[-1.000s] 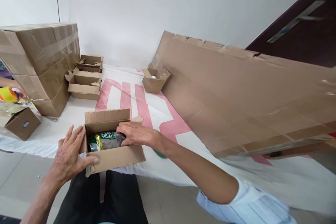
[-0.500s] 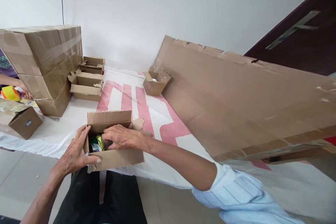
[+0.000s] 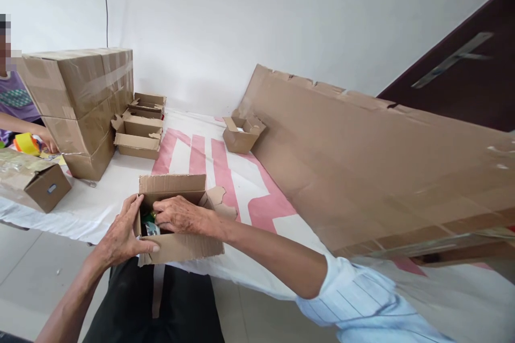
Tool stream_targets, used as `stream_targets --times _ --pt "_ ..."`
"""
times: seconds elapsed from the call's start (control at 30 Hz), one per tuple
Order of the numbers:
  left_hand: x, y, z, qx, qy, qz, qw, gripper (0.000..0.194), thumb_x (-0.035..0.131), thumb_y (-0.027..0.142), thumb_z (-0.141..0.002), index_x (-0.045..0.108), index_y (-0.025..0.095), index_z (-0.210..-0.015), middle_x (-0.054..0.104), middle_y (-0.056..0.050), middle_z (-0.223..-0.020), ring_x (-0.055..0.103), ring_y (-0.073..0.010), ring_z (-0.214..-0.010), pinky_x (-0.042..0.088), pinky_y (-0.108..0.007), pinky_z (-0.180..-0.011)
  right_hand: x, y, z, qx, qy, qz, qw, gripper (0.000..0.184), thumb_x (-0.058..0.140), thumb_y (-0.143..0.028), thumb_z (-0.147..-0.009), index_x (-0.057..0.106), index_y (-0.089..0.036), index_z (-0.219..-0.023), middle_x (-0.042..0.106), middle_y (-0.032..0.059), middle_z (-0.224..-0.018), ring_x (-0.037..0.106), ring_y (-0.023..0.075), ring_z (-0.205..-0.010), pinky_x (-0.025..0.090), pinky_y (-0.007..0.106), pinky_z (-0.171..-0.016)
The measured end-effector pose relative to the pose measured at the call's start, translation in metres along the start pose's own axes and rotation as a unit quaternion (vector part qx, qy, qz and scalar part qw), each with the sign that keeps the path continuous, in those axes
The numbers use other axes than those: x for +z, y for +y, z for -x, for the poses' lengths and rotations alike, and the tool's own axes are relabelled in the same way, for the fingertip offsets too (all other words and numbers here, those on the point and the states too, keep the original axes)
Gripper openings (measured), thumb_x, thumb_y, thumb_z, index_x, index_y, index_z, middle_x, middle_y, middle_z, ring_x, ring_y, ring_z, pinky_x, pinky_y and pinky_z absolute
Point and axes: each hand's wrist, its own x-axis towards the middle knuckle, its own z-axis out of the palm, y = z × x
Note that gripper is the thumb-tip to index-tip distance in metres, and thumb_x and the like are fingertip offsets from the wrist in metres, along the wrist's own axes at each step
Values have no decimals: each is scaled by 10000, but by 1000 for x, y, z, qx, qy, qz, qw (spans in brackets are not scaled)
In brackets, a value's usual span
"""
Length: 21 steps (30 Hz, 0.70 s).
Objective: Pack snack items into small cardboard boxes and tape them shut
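An open cardboard box (image 3: 185, 247) stands at the table's near edge, its flaps spread outward. My left hand (image 3: 124, 235) grips its left end, thumb over the front flap and fingers along the end wall. My right hand (image 3: 180, 215) reaches down inside with bent fingers, on a shiny plastic packet (image 3: 152, 228) in green, yellow and silver. Only the packet's left end shows; the hand and the front wall hide the remainder, and the fingertips are out of sight.
Taped cartons (image 3: 82, 118) are stacked at the left, with open boxes (image 3: 139, 139) beside them. A small open box (image 3: 243, 134) sits against a large cardboard sheet (image 3: 362, 171). A closed box (image 3: 48, 187) lies near left. Behind it, a co-worker's hand (image 3: 48, 139) is near yellow tape (image 3: 27, 143).
My right hand has moved left and deeper into the box, covering more of the packet. My left hand keeps hold of the box end. The view has shifted left and up a little.
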Motion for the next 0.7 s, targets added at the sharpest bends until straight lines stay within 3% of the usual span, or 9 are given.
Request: stream_targets --times 0.13,0.27,0.37,0.47,0.63,0.7 --pt "1 0 -1 4 8 7 1000 1236 928 597 -711 308 235 -1717 306 -217 -1744 358 -464 -1608 388 -623 -1289 4 6 14 13 100 -86 991 285 525 -90 -1009 702 -195 -812 673 29 -932 612 162 -808 411 293 -696" --pt "0 1 -3 8 17 16 1000 1245 933 560 -702 283 263 -1721 350 -191 -1713 401 -456 -1579 417 -613 -1271 -4 14 29 55 244 -224 942 292 496 -197 -1028 752 -215 -888 727 63 -995 685 191 -892 522 325 -825" --pt "-2 5 -5 10 23 19 999 1236 936 540 -701 284 290 -1721 391 -171 -1687 435 -451 -1554 436 -607 -1258 -16 20 39 112 345 -310 879 222 589 -299 -981 761 -236 -854 742 50 -949 689 206 -892 546 350 -851" --pt "-5 9 -8 20 21 18 999 1224 932 554 -713 288 304 -1722 421 -167 -1678 461 -451 -1535 449 -614 -1241 -25 24 45 157 397 -408 807 171 711 -387 -911 764 -243 -836 756 19 -935 692 207 -918 544 347 -876" --pt "-13 10 -12 -2 25 -18 1000 1167 909 612 -717 369 261 -1690 452 -201 -1693 461 -468 -1543 401 -682 -1245 -36 30 43 177 454 -579 654 309 882 -509 -751 748 -241 -822 754 -18 -792 710 208 -816 550 308 -719" --pt "-21 12 -17 -13 51 -30 998 1059 861 644 -761 441 247 -1649 474 -204 -1689 454 -465 -1554 371 -697 -1257 -44 31 41 169 479 -606 613 364 923 -529 -691 740 -247 -828 757 -20 -768 726 225 -812 569 323 -707"
